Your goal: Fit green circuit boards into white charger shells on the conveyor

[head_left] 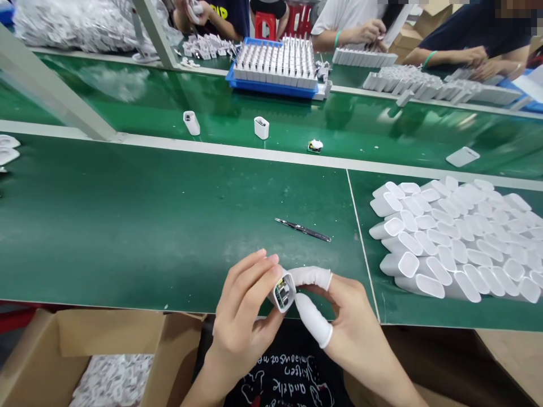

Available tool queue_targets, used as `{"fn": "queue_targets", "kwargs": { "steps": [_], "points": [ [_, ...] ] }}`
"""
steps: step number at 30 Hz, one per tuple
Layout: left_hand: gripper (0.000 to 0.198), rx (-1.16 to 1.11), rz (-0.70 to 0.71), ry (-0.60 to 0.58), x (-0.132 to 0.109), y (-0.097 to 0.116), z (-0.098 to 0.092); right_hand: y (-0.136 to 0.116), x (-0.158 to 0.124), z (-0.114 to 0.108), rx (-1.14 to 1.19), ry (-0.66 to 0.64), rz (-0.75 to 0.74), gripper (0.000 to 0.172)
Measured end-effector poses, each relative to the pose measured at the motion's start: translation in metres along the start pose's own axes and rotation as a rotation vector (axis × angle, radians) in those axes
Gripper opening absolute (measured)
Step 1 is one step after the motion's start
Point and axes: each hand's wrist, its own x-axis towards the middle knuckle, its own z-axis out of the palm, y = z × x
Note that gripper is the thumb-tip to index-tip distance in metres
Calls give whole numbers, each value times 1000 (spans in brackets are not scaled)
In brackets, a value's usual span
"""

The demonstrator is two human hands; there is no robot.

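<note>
A white plastic housing [283, 291] is held over the table's front edge, its open end facing me and a circuit board with components showing inside. My left hand [248, 302] is closed around its left side. On the other side, my right hand [335, 308] grips the rim between thumb and forefinger, both covered by white finger cots. Beyond my hands, black tweezers [302, 229] lie on the green table. Many empty white housings [458, 237] are packed together on the right, their open ends toward me.
Along the green conveyor belt [144, 107] sit two white housings [262, 128], a small circuit board [315, 146] and a flat white piece [462, 156]. A blue tray [271, 87] of upright parts stands beyond. A cardboard box [110, 333] holds small white parts at lower left. Co-workers sit opposite.
</note>
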Motion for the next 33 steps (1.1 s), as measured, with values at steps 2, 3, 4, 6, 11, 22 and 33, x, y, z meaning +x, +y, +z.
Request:
{"fn": "queue_targets", "kwargs": {
  "steps": [2,3,4,6,11,22,33],
  "points": [
    [42,62,18,-1,0,1,-1,-1,3,5,9,7,-1,23],
    [41,87,30,1,-1,1,-1,-1,5,7,16,10,2,22],
    [40,108,43,2,-1,2,-1,0,6,9,22,11,5,21],
    [38,142,75,9,0,2,-2,0,8,11,31,19,9,19],
    [35,159,105,26,4,4,-9,0,10,14,33,51,-72,19],
    [45,8,18,-67,-3,4,-18,-5,8,1,-49,-8,-164,14],
    [52,105,67,-172,-20,-19,-17,8,30,0,-336,-421,22,21]
  ]
}}
